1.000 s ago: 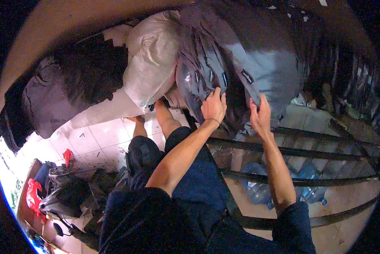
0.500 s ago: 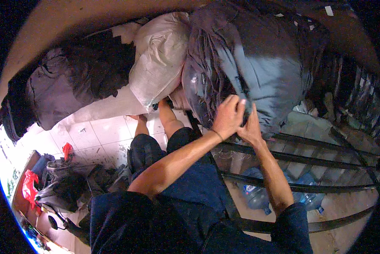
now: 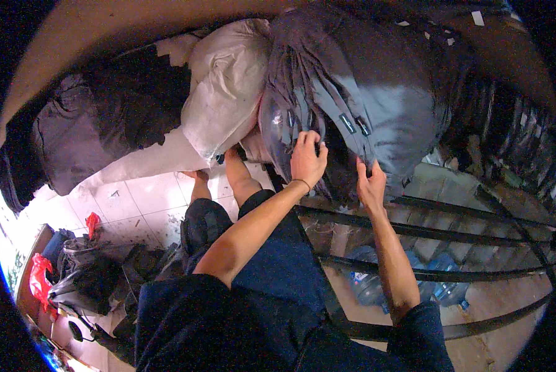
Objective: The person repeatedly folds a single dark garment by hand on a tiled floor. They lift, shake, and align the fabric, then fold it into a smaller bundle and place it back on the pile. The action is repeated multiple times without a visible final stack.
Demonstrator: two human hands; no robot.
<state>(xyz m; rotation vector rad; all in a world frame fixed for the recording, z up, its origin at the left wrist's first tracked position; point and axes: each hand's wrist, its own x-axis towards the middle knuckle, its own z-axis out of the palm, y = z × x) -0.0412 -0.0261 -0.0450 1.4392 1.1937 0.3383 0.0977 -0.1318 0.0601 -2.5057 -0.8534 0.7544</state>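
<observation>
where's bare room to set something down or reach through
Pale floor tiles between pale sacks, legs and dark heap offer room, despite scattered bits. Gaps also show between black bars. Crowded: left hand and right hand touch bunched grey cloth.

Left hand (image 3: 309, 160): back up, fingers pointing ahead and curled at the ends.
Right hand (image 3: 371, 185): thumb and fingers drawn together in a pinch.
Left forearm (image 3: 259, 226): slanting ahead and rightward — the hand angled straighter forward at the wrist.
Right forearm (image 3: 394, 260): steeper, leaning slightly leftward toward its hand.
Spacing: hands near each other — apart.
</observation>
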